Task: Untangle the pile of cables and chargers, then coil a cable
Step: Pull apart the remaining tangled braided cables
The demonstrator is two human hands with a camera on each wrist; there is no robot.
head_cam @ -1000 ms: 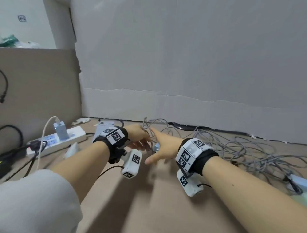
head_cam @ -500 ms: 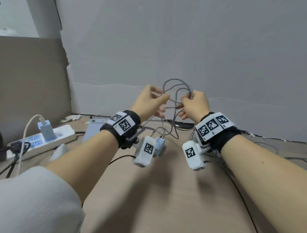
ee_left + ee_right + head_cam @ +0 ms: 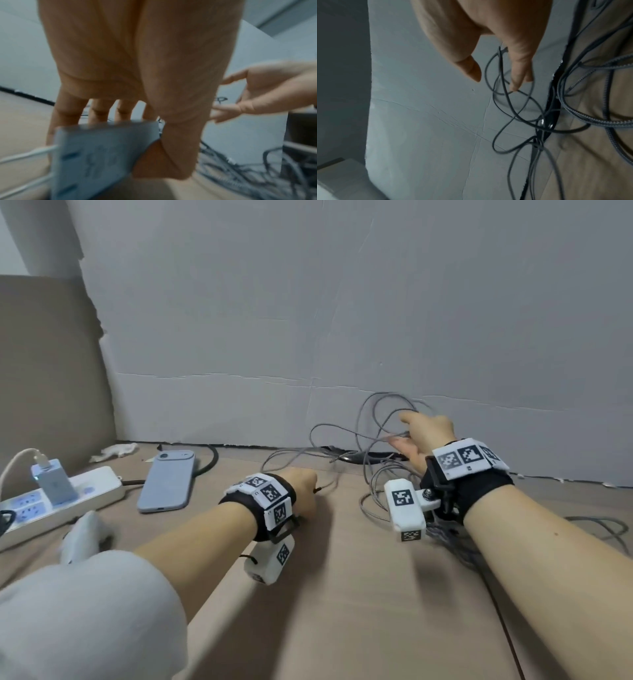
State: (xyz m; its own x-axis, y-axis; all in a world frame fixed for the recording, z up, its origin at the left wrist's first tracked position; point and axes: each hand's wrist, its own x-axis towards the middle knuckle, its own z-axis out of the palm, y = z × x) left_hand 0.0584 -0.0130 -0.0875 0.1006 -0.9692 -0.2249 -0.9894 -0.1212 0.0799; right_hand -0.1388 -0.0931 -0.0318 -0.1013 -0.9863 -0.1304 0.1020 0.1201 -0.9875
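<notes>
The left hand (image 3: 301, 491) has dropped from the raised loops to the cardboard surface (image 3: 342, 611), thumb and fingers clamping a pale charger (image 3: 96, 155); the right hand (image 3: 423, 440), lower now, hangs slack-fingered among grey cables (image 3: 373, 440) by the grey wall (image 3: 342, 302).

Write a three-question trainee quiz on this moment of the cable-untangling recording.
1. True or false: the phone lies on top of the power strip.
2. What does the left hand grip? A. a charger block B. a coiled rope C. nothing
3. Fill in: the right hand, fingers fairly straight, reaches into loops of thin grey ___.

Key: 1 false, it lies on the table beside the strip. 2 A. 3 cables.
</notes>
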